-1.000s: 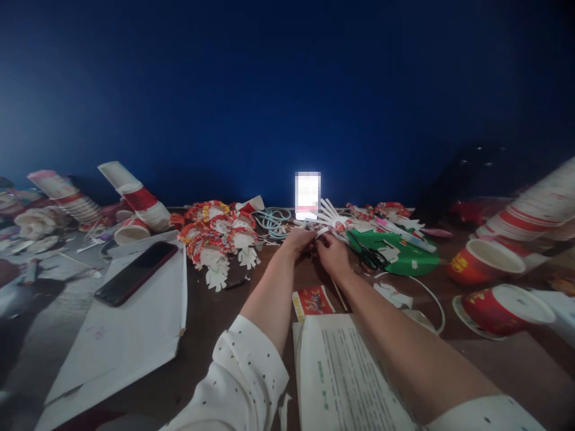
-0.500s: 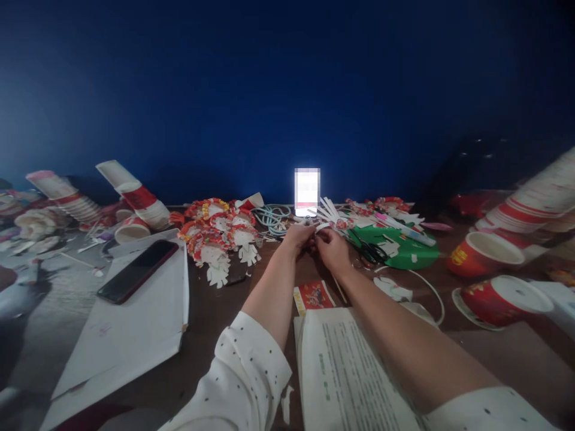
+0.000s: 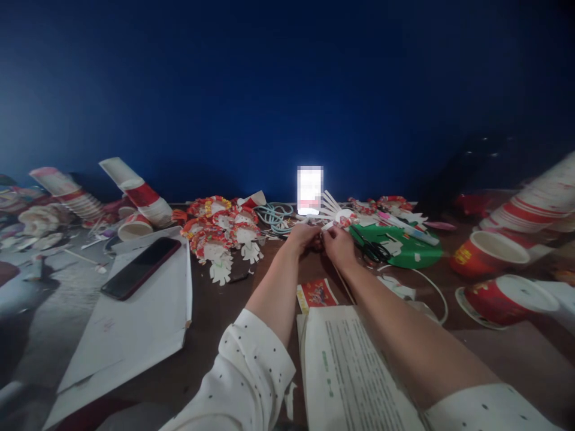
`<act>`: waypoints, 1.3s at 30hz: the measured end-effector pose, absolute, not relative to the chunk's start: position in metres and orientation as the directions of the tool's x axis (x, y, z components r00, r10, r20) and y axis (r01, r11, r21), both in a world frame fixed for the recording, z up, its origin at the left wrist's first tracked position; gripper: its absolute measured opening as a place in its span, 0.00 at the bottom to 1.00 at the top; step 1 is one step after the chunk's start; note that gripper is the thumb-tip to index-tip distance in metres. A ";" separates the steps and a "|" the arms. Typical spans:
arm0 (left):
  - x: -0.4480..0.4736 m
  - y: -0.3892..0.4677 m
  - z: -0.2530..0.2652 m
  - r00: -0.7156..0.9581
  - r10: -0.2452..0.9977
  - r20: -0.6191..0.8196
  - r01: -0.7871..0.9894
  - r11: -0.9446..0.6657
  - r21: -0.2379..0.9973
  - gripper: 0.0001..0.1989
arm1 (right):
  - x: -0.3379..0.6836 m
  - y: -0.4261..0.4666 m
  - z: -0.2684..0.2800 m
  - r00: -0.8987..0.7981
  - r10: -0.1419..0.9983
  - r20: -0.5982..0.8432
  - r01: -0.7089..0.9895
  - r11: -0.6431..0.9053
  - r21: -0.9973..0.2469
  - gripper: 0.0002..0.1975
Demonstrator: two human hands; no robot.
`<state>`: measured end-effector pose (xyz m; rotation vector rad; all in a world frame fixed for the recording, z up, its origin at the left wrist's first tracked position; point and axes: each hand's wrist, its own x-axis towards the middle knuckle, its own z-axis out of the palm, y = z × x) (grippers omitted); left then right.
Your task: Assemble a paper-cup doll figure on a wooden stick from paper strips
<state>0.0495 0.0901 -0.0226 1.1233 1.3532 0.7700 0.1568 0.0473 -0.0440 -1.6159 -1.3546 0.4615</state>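
Near the back of the table, my left hand and my right hand are close together, fingers curled in. A small white paper piece shows at the fingertips of my right hand, pinched there. What my left fingers hold is hidden, though they lie against the same spot. Just behind my hands, white paper strips fan out from a white and red piece. Beside my right hand, black-handled scissors rest partly on a green sheet. A lit screen, blurred out, stands behind.
Red and white paper cut-outs pile up to the left, next to a pale blue cord. A phone lies on a white box. A printed booklet lies between my forearms. Red paper cups stand at right.
The view has shifted slightly. Both hands stay together at the same place, with the right fingers a little more drawn in over the white paper piece.
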 end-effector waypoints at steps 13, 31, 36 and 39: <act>0.052 0.083 -0.008 0.113 0.916 -0.384 0.123 0.370 0.921 0.08 | 0.155 0.043 -0.043 0.334 0.871 0.361 0.697 0.030 -0.716 0.11; 0.052 0.086 -0.013 0.089 0.914 -0.395 0.063 0.391 0.918 0.10 | 0.159 0.046 -0.049 0.300 0.879 0.370 0.682 0.073 -0.727 0.15; 0.054 0.086 -0.015 0.084 0.910 -0.406 0.038 0.405 0.914 0.11 | 0.160 0.045 -0.049 0.288 0.879 0.380 0.689 0.085 -0.720 0.16; 0.055 0.084 -0.012 0.090 0.900 -0.426 -0.062 0.432 0.900 0.11 | 0.161 0.046 -0.049 0.262 0.886 0.383 0.690 0.106 -0.716 0.17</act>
